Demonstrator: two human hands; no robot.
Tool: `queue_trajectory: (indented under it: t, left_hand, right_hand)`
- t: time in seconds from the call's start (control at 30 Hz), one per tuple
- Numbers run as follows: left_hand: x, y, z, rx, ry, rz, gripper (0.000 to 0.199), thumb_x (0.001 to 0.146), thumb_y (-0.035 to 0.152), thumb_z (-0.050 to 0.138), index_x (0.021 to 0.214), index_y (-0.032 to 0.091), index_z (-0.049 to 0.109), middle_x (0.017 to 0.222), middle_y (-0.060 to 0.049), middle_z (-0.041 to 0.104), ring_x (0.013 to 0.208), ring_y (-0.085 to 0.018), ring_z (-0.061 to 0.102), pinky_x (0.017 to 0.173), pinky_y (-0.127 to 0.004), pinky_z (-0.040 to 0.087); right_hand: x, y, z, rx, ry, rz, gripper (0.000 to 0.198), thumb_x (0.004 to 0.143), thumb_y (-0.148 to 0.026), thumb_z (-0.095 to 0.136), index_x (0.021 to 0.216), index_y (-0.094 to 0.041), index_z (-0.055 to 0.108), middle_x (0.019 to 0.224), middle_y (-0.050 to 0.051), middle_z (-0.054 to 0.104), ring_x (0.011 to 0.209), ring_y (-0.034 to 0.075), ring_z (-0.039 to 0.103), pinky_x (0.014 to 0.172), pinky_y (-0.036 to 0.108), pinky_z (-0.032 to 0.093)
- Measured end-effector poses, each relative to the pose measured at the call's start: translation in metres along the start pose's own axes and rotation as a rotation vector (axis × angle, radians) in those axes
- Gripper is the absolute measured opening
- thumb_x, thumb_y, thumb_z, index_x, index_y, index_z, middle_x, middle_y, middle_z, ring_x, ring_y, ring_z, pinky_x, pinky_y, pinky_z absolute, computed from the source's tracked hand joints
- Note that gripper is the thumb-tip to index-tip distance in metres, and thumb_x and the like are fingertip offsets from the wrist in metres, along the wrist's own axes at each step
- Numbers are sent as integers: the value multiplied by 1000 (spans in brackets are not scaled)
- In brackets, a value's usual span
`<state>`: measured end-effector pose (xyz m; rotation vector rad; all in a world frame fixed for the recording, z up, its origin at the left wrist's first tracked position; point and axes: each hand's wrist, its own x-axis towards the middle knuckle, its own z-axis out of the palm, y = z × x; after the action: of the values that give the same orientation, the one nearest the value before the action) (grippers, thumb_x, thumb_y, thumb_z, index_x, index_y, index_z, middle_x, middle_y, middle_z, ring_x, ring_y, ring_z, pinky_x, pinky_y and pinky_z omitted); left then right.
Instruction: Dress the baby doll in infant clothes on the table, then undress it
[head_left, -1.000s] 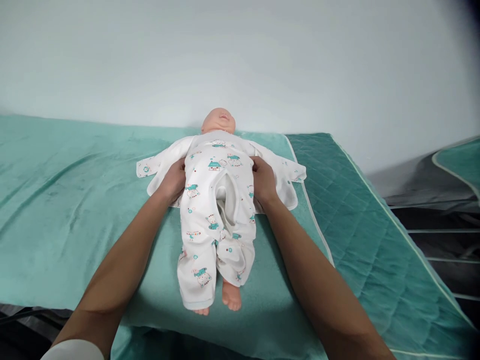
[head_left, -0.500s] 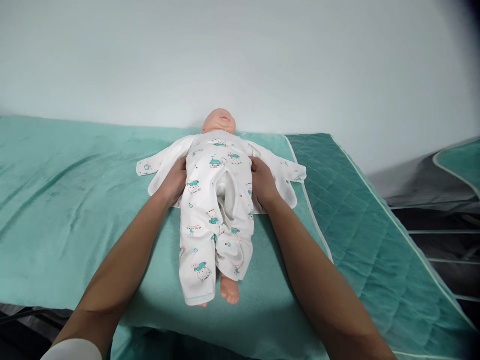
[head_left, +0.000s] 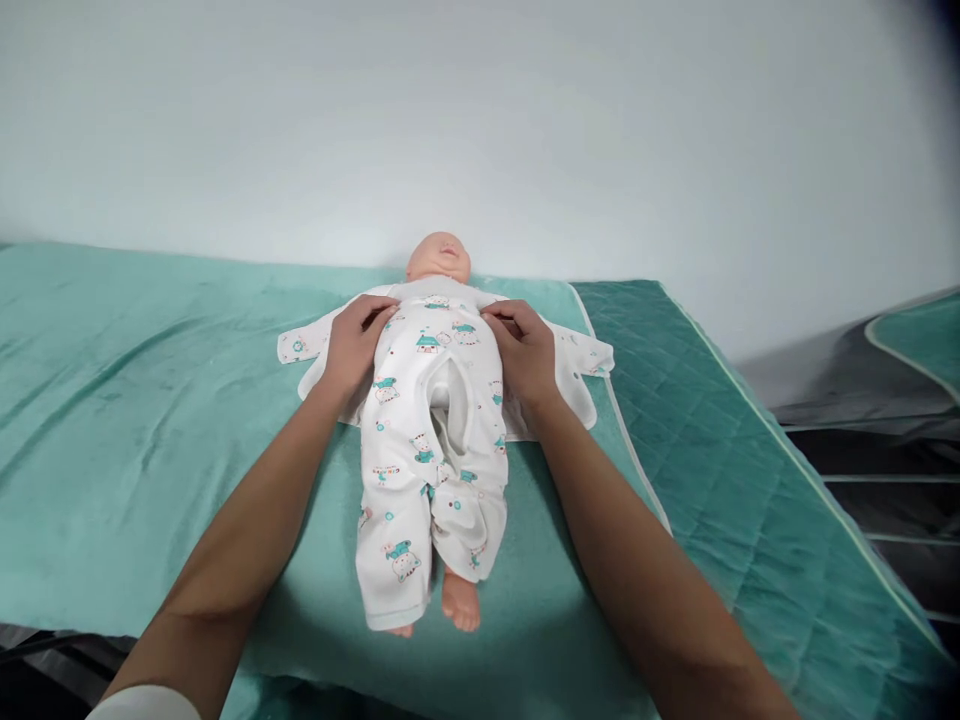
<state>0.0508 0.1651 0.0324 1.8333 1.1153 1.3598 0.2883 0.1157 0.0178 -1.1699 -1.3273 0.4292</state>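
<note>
The left hand (head_left: 352, 350), fingers bent with the thumb near their tips, touches one upper side of the white printed trousers (head_left: 401, 420), worn by a doll (head_left: 439, 260) lying on its back on a green sheet (head_left: 150, 420); the right hand (head_left: 529, 355) mirrors it on the other side. Whether either pinches cloth, I cannot tell. Farther right lies a darker quilted pad (head_left: 750, 500).

Both hands (head_left: 351, 345) (head_left: 531, 350) have moved up to the doll's (head_left: 439, 258) chest.
</note>
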Motion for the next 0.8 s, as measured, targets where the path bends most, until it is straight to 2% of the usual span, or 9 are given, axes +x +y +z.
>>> queue_trajectory:
  t: [0.07, 0.17, 0.3, 0.4, 0.5, 0.6, 0.67, 0.73, 0.8]
  left_hand:
    - [9, 0, 1, 22, -100, 42, 18, 93, 32, 60, 99, 22, 74, 106, -4, 72, 104, -19, 63, 98, -34, 47]
    - [19, -2, 1, 36, -176, 79, 15, 91, 35, 63, 97, 22, 70, 108, -5, 67, 108, -20, 59, 97, -34, 46]
    - [29, 0, 2, 11, -292, 123, 17, 88, 36, 68, 85, 20, 60, 120, -7, 62, 115, -21, 55, 99, -34, 43]
    - [36, 2, 2, -1, -395, 132, 21, 89, 37, 66, 82, 20, 56, 121, -7, 61, 108, -20, 56, 93, -33, 43]
    - [45, 2, 4, 33, -391, 128, 22, 91, 38, 63, 82, 20, 55, 102, -4, 62, 94, -18, 56, 85, -31, 43]
    - [54, -1, 9, 70, -360, 68, 21, 93, 38, 59, 82, 21, 54, 83, 0, 57, 77, -15, 51, 74, -29, 40]
    - [59, -4, 14, 83, -326, 35, 19, 94, 35, 58, 82, 21, 52, 78, 2, 55, 72, -14, 48, 71, -29, 37]
    - [64, -7, 19, 113, -266, 14, 19, 93, 30, 58, 79, 21, 49, 76, 3, 55, 71, -13, 48, 71, -29, 36]
    - [68, -9, 24, 155, -206, 1, 20, 92, 25, 58, 77, 21, 46, 76, 3, 56, 71, -13, 49, 71, -29, 36]
  right_hand:
    - [8, -4, 5, 25, -85, -37, 7, 89, -31, 67, 92, -26, 70, 100, 1, 67, 93, 18, 64, 86, 35, 51]
    - [21, -5, 10, -5, -192, -78, 11, 86, -35, 71, 92, -26, 68, 106, 3, 63, 101, 20, 60, 89, 37, 49]
    - [34, -4, 9, -93, -345, -81, 23, 84, -45, 75, 87, -25, 65, 118, 6, 60, 117, 25, 51, 101, 43, 42]
    - [41, -5, 6, -105, -477, -44, 33, 85, -52, 72, 77, -23, 59, 125, 7, 58, 121, 26, 49, 103, 44, 39]
    - [49, -6, 4, -55, -571, -45, 41, 88, -55, 66, 70, -22, 51, 121, 7, 58, 118, 25, 52, 97, 39, 41]
    - [60, -4, 6, -68, -561, 0, 40, 91, -53, 62, 70, -22, 49, 98, 2, 60, 94, 19, 55, 83, 34, 41]
    - [67, 0, 11, -126, -504, 55, 39, 92, -50, 59, 69, -22, 46, 77, -2, 52, 76, 15, 47, 71, 31, 36]
    - [72, 3, 18, -193, -425, 93, 38, 93, -45, 57, 67, -22, 42, 67, -4, 43, 68, 14, 40, 65, 30, 30]
    - [75, 5, 25, -237, -355, 101, 36, 93, -40, 56, 66, -22, 41, 65, -4, 41, 66, 14, 38, 64, 31, 28]
